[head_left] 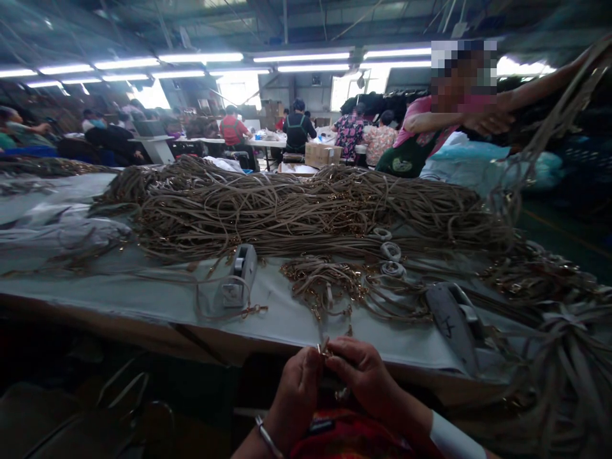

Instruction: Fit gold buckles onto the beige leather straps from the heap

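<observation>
My left hand [302, 387] and my right hand [359, 370] meet in front of the table's near edge, fingers pinched close together. Between their fingertips is the end of a grey-beige strap [326, 346] with gold-coloured metal hardware; its exact shape is too small to tell. Just beyond lies a small heap of short straps with gold clasps [329, 280]. A gold clasp [254, 310] on a longer strap rests on the table to the left. Behind these spreads a big pile of long grey-beige straps [258, 207].
Grey tape dispensers stand left [240, 277] and right [452, 322]. Several white rolled rings [391, 251] lie mid-table. A tied strap bundle [567, 325] hangs at the right edge. Across the table, a co-worker in pink [421, 124] stretches out straps. More people work behind.
</observation>
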`<state>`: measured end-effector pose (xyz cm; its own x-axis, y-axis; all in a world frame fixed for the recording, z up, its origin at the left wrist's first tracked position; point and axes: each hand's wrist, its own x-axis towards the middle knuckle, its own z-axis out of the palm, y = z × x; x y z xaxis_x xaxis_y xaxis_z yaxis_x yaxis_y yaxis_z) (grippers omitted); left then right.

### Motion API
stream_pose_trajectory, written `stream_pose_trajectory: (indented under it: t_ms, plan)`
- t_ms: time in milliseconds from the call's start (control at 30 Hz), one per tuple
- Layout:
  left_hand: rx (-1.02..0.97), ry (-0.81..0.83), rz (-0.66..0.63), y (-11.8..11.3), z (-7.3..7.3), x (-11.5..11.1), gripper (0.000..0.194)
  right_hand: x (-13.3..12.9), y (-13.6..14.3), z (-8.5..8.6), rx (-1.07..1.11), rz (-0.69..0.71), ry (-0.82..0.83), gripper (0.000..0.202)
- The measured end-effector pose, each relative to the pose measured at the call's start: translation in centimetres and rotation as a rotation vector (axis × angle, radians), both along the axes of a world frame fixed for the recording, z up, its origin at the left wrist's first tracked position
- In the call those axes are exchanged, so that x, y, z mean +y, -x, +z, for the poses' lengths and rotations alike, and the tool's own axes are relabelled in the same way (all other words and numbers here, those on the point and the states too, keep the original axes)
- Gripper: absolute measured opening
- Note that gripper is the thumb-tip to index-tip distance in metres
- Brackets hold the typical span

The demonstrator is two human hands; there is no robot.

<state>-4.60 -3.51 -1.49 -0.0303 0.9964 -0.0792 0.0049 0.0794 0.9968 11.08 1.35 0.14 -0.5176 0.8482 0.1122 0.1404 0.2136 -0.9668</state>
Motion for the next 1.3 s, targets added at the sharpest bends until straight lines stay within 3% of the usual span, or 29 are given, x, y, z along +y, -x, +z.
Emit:
stream_pose_trajectory:
  t_ms: [267, 467, 667, 967, 1300]
  plan:
    - [-0.176, 0.098, 0.103, -0.6, 0.3, 0.8, 0.045, -1.0, 0.4, -0.7, -0.155, 0.104, -0.356, 0.023]
    - [-0.252, 0.191, 0.249, 2.2, 0.9, 1.9, 0.049, -1.0, -0.5, -0.5, -0.394, 0.065, -0.618, 0.03]
    - [-0.575, 0.28, 0.316, 4.2, 1.0, 1.9, 0.044, -1.1, -0.7, -0.2, -0.521, 0.067, -0.715, 0.031]
    - [-0.689, 0.307, 0.238, 4.7, 0.5, 1.2, 0.037, -1.0, -0.6, -0.1, -0.532, 0.078, -0.688, 0.032]
    - [-0.502, 0.214, -0.029, 4.0, 0.6, 0.7, 0.024, -1.0, -0.4, -0.2, -0.533, 0.103, -0.681, 0.03]
